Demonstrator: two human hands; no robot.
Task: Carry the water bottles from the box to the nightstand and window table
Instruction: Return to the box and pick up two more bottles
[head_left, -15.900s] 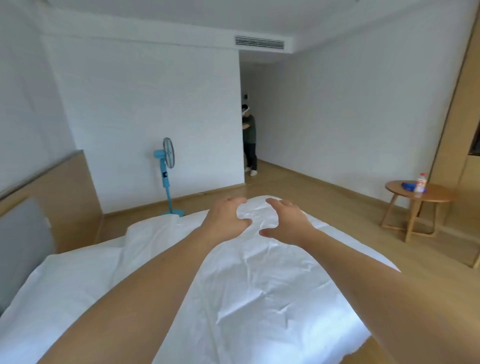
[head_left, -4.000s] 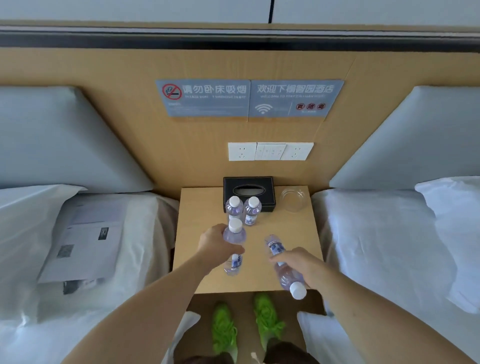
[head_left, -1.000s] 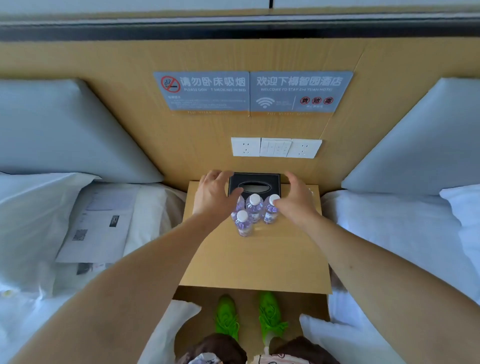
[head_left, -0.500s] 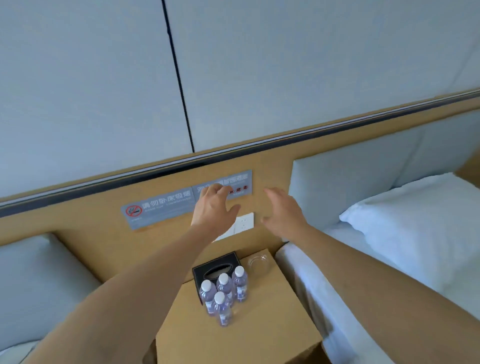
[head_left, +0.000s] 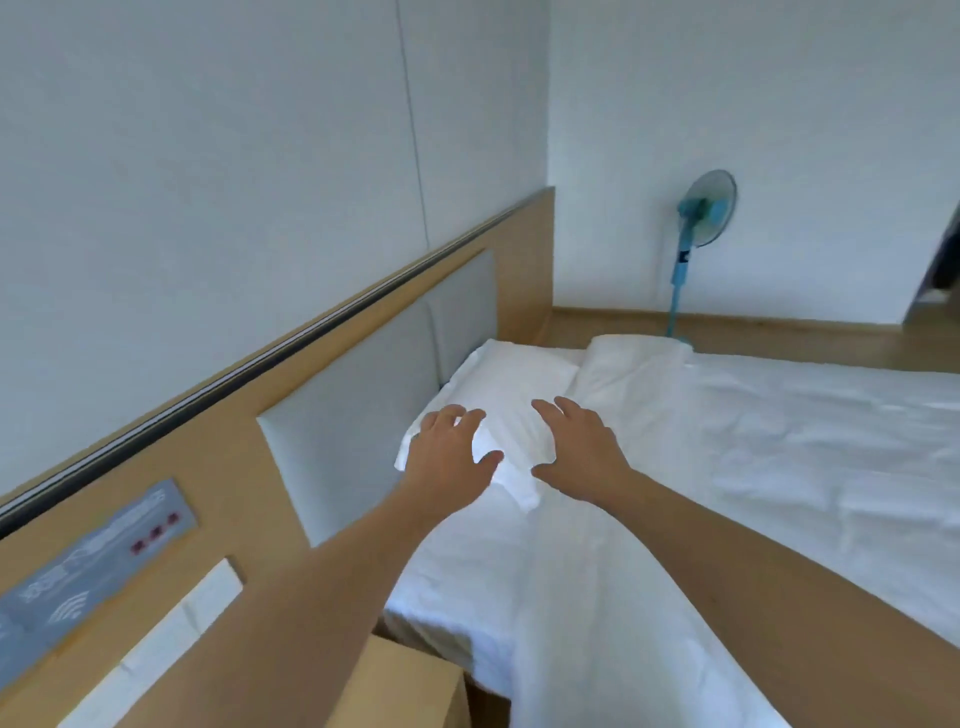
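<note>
Both the left hand and right hand hover spread and empty above the white bed, blue fan by the far wall.

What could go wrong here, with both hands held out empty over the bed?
The left hand and right hand hold nothing, so the risk is probably to footing. The nightstand corner sits close below the left arm and could be bumped in turning. The fan stands by the bed's far end, perhaps on the way out.
</note>
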